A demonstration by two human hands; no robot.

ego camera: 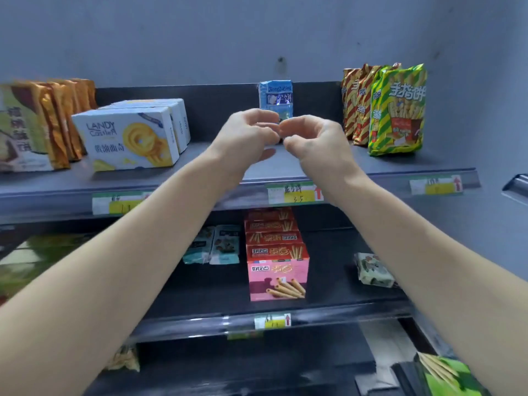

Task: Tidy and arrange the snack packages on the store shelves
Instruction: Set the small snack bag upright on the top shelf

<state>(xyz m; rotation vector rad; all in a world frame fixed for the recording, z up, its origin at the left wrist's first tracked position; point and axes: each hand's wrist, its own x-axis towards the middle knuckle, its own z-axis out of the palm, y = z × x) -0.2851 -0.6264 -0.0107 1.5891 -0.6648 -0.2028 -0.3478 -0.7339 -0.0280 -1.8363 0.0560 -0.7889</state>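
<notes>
I am looking at three dark store shelves against a grey wall, with both of my bare arms reaching toward the top shelf (285, 170). At its far left stands a row of gold-edged biscuit bags (34, 127), about five, though blur makes the count uncertain. Just beside them are white cookie boxes (128, 138), three as far as I can tell, lined one behind another. In the middle my left hand (245, 135) and right hand (317, 138) nearly meet, fingers curled inward, fingertips close together; I cannot tell whether they pinch anything. Directly behind them a single blue snack pack (275, 95) stands upright at the back of the shelf, its lower part hidden by my hands. To the right stand four striped stick-biscuit bags (397, 110), three red-brown behind one green in front. Three price tags (294, 192) sit along the shelf's front edge. On the middle shelf, between my forearms, are two teal pouches (217, 247), then a row of four pink and red wafer-roll boxes (277, 264), then one green patterned pack (374, 270) lying partly behind my right forearm. A green package (448, 375) lies at the bottom right.
</notes>
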